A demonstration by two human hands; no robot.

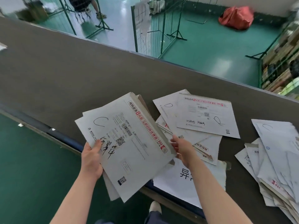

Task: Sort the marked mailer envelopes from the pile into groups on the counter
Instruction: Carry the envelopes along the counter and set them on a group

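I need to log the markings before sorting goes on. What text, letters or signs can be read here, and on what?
"C", handwritten: top envelope of the stack in the left hand.
"网购退货8元起 立即扫码优惠退", red banner: same envelope.
"D", handwritten: envelope lying on the counter.
"异", large print, cut off: white sheet at the counter's edge.
Handwritten signatures, barcodes, QR codes, small print: unreadable.

L hand (91,160) w/ "C"-marked envelope stack (127,143), R hand (182,148) beside "D" group (194,117) on counter (64,78)
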